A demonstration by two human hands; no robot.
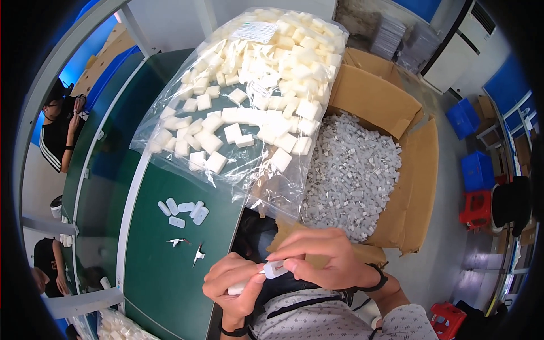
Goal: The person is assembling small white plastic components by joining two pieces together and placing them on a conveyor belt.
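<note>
My left hand [235, 285] and my right hand [324, 256] meet in front of my body, close to the green table's edge. Between their fingertips is a small white plastic part [276, 270] with a dark reddish bit at its right end. Both hands pinch it, the left from one side and the right from the other. A second white piece [237, 288] shows beneath my left fingers, mostly covered by them. To the left, several pale oval plastic pieces [177, 222] lie on the table, and nearer me lie two small white parts [198, 255] with reddish and dark thin ends.
A large clear bag [226, 186] of white blocky pieces [232, 133] covers the table's far part. Right of it stands an open cardboard box [419, 170] full of small greyish-white parts [351, 170]. Two people [59, 127] sit beyond a metal frame [129, 215]. Blue crates [477, 170] and red stools stand far right.
</note>
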